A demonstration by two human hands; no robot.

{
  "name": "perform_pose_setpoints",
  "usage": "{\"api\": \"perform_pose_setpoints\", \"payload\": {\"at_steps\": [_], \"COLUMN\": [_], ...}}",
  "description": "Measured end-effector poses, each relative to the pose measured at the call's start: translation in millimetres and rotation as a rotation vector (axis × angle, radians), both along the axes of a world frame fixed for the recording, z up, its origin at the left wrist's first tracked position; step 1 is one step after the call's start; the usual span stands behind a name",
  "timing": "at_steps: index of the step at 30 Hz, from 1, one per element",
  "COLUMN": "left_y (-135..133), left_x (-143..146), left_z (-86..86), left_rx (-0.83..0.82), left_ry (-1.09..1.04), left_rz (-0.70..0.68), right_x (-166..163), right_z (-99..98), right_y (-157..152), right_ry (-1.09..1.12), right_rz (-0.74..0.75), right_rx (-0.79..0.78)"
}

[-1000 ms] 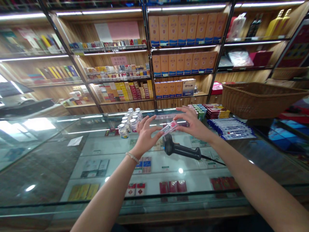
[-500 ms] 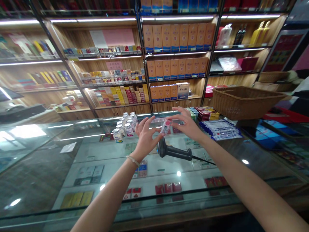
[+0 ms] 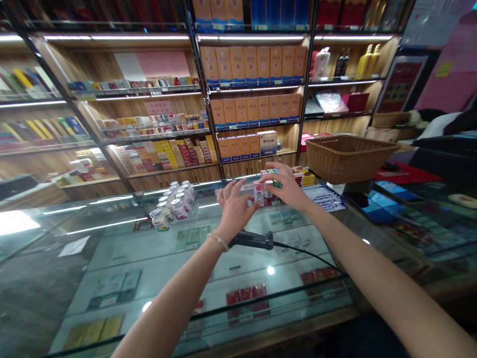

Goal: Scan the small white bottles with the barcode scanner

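Note:
A small pale pink pack (image 3: 258, 194) with a red dot near its top stands roughly upright over the glass counter. My left hand (image 3: 237, 210) pinches its left side between thumb and finger, the other fingers spread. From the right, my right hand (image 3: 285, 186) has its fingertips at the pack's upper edge. Below my left wrist lies a dark barcode scanner (image 3: 255, 239), its head hidden by that hand and its cable running right. Small lidded containers (image 3: 269, 188) stand just behind and beside the right fingers.
Several small white-capped bottles (image 3: 179, 209) stand in rows on the left of the glass counter (image 3: 149, 258). To the right lie blue-and-white packets (image 3: 323, 197) before a wicker basket (image 3: 345, 159). Stocked shelves (image 3: 257, 89) line the back wall.
The pack has gone from tilted to nearly upright. Both hands stay on it and now sit further right of the bottles, with the left hand covering the scanner's head. The view has turned right.

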State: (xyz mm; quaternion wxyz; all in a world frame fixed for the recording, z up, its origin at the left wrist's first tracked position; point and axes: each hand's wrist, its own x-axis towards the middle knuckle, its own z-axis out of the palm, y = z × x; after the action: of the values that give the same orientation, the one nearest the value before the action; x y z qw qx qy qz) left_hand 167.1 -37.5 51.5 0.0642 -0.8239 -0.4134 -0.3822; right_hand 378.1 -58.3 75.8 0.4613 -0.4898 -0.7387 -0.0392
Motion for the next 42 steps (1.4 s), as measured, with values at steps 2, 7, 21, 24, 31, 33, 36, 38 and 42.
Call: {"api": "perform_pose_setpoints", "payload": {"at_steps": [2, 7, 21, 24, 31, 33, 36, 38, 42], "left_y": [2.7, 17.0, 40.2, 40.3, 45.6, 46.3, 47.8, 49.3, 50.9], "left_x": [12.4, 38.1, 84.1, 88.1, 94.7, 95.3, 95.7, 96.0, 96.6], "left_z": [-1.7, -13.3, -17.6, -17.2, -25.0, -26.8, -29.5, -31.6, -35.7], "left_rx": [-0.002, -0.022, -0.357, -0.378, -0.346, -0.34, -0.332, -0.337, -0.358], "left_ry": [-0.02, -0.063, 0.121, 0.208, 0.34, 0.355, 0.365, 0.364, 0.365], "left_rz": [-0.002, 0.024, 0.254, 0.272, 0.284, 0.281, 0.282, 0.292, 0.286], "right_x": [9.6, 24.6, 41.4, 44.6, 43.4, 42.1, 40.6, 40.0, 40.1], "right_z": [-1.6, -11.0, -53.7, -63.6, -74.1, -76.0, -79.2, -81.3, -84.1], "right_y": [1.6, 10.7, 52.0, 56.6, 58.2, 58.2, 58.3, 58.1, 55.7], "right_ry": [-0.009, -0.052, -0.124, -0.136, -0.167, -0.171, -0.181, -0.19, -0.225], "right_rz": [-0.02, -0.099, -0.265, -0.281, -0.308, -0.319, -0.333, -0.348, -0.371], "right_rx": [0.008, 0.006, -0.014, -0.043, -0.09, -0.086, -0.072, -0.063, -0.072]}}
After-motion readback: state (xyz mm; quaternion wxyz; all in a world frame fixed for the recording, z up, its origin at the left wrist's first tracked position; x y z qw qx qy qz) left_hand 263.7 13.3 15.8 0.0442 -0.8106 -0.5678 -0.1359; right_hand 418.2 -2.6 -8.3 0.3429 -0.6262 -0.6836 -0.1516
